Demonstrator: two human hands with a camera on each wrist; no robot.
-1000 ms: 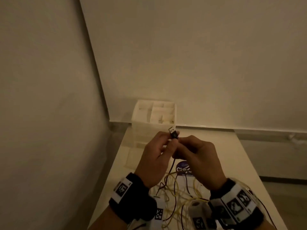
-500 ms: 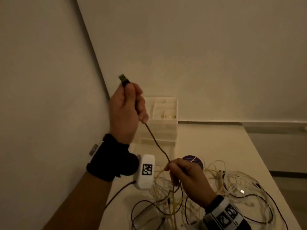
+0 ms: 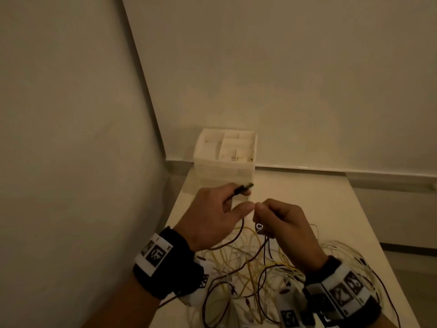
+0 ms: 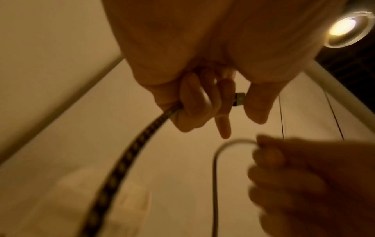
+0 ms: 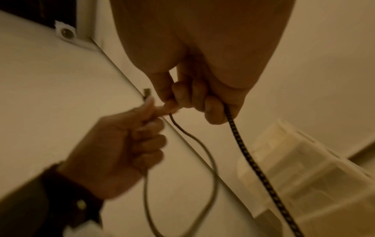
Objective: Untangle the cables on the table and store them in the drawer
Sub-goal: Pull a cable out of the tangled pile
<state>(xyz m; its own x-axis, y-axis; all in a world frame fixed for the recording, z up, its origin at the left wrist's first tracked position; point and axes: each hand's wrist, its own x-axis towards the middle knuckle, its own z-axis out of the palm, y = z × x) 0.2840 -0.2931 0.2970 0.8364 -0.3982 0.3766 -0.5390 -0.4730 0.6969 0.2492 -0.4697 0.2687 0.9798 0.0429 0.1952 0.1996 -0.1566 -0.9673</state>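
Note:
My left hand (image 3: 238, 197) grips a black braided cable (image 4: 131, 152) just behind its USB plug (image 3: 247, 186), which sticks out to the right past the fingers. My right hand (image 3: 262, 209) sits close beside it, thumb tips almost touching, and is curled round the same cable (image 5: 239, 136) further along. A short loop of that cable (image 5: 202, 160) hangs between the two hands. Below them a tangle of yellow, white and dark cables (image 3: 248, 268) lies on the white table (image 3: 307, 197). The white drawer unit (image 3: 225, 150) stands at the far left corner, just beyond the hands.
Walls close the table in on the left and at the back. The unit's top holds open compartments, with translucent drawers (image 5: 304, 176) underneath. A dark round item with white lettering (image 3: 259, 226) shows under my right hand. The table's right edge (image 3: 369, 223) drops to the floor.
My left hand, raised high half a second ago with the plug and the cable pulled taut, has come back down beside the right hand. The cable between them now hangs slack in a loop.

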